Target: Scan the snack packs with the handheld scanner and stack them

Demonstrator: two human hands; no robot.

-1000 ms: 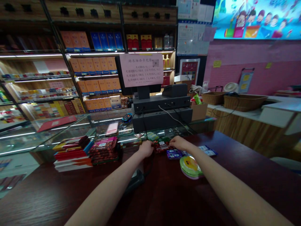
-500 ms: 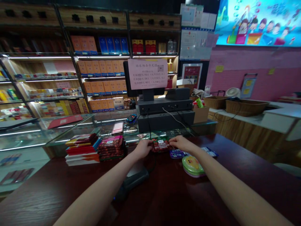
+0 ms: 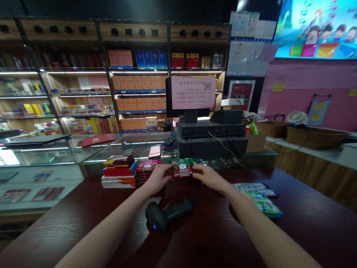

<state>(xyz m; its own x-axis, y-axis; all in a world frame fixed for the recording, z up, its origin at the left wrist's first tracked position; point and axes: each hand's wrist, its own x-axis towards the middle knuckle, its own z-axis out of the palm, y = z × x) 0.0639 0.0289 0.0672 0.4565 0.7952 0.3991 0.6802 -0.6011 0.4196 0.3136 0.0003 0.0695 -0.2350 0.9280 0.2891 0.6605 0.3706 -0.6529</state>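
Note:
A red and green snack packet (image 3: 182,172) is held up over the far part of the dark wooden counter, stretched between my two hands. My left hand (image 3: 159,178) pinches its left edge, and my right hand (image 3: 206,177) grips the right edge. Just left of my left hand is a stack of similar dark red packets (image 3: 145,167), partly hidden by that hand. Beside it stands a pile of flat boxes (image 3: 118,175) in red, white and orange. A black handheld barcode scanner (image 3: 167,216) lies on the counter between my forearms, its blue light lit.
Blue and white packets (image 3: 256,189) and green packets (image 3: 269,206) lie right of my right forearm, partly covered by it. A cash register (image 3: 210,129) with a paper sign (image 3: 193,92) stands behind the packet, on a glass display case (image 3: 134,139). Stocked shelves line the back wall.
Both hands have brought the packet left, closer to the red stack. The view has swung left. The scanner, partly behind my left arm before, now shows fully.

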